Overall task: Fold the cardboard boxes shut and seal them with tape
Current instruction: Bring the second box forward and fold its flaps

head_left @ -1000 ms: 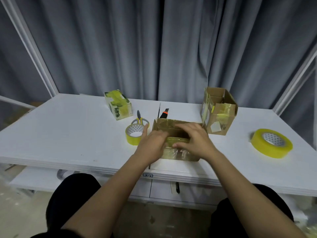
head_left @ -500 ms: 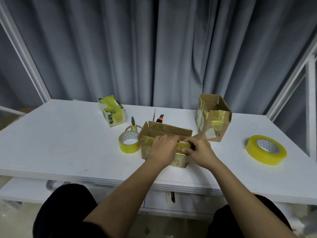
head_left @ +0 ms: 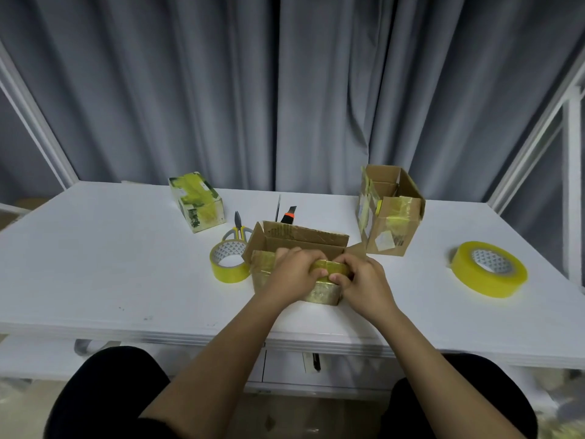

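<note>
Head view, one moment at a white table (head_left: 95, 264). Left hand (head_left: 292, 275): fingers curled over the near top edge of a low cardboard box (head_left: 304, 240), gripping its front flap, which is covered in yellowish tape. Right hand (head_left: 364, 285): fingers bent, thumb and fingertips pinching the same taped flap just beside the left hand. The two hands are almost touching at the middle of the flap. Box: set at the table's near centre, top open, back flap raised, front wall wrapped in glossy tape.

Small roll of yellow tape (head_left: 229, 263): lying flat, touching or just beside the box's left side. Scissors (head_left: 239, 231) with grey and yellow handles: placed behind that roll. Utility knife (head_left: 288, 215) with an orange band: seen behind the box, partly hidden by its back flap. Second cardboard box (head_left: 391, 213): taller, top open, patched with yellow tape, standing to the right rear. Small taped box (head_left: 198, 202): closed, set at the left rear. Large roll of yellow tape (head_left: 489, 269): lying flat, well apart, at the far right. Grey curtain (head_left: 285, 90): hung behind the table.
</note>
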The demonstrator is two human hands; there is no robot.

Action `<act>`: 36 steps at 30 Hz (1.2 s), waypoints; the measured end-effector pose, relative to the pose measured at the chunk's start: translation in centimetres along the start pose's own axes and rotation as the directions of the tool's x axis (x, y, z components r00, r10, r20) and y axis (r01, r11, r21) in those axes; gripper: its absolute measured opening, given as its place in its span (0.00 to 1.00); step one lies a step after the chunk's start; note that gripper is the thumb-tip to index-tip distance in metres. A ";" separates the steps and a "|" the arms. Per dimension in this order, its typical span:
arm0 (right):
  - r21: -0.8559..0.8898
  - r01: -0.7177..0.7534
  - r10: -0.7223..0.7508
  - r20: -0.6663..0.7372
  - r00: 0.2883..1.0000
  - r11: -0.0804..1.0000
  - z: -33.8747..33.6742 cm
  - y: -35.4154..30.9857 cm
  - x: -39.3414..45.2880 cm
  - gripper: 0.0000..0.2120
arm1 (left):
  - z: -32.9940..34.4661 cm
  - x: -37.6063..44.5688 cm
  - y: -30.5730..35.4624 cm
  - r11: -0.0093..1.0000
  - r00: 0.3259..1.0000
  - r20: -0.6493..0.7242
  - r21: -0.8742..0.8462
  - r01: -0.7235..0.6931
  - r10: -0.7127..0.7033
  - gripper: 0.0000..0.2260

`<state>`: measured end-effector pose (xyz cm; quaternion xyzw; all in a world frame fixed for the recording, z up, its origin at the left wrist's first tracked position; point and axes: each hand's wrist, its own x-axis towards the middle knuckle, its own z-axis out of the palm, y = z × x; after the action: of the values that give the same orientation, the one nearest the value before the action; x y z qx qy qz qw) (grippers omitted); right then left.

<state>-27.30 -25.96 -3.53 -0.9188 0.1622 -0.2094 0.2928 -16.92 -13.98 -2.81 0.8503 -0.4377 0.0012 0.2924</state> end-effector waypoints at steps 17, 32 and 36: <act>0.078 -0.043 0.052 -0.111 0.992 0.996 0.9 0.4 -0.4 0.19 | -0.8 -0.7 -2.8 0.986 0.963 -0.214 0.038 -0.159 0.164 0.30; -0.335 0.061 -0.158 -0.273 0.949 0.940 4.0 -2.6 0.9 0.29 | -1.3 -4.0 -12.7 0.802 0.913 -0.139 0.440 0.404 -0.383 0.15; -0.387 0.337 -0.454 -0.264 0.851 0.858 4.6 -4.0 0.1 0.19 | -1.6 -4.7 -12.7 0.845 0.915 -0.200 0.354 0.401 -0.351 0.14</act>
<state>-24.34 -20.68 -4.48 -0.9162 0.0481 -0.3941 0.0534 -9.98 -4.07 -8.99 0.9584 -0.2339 0.0844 0.1402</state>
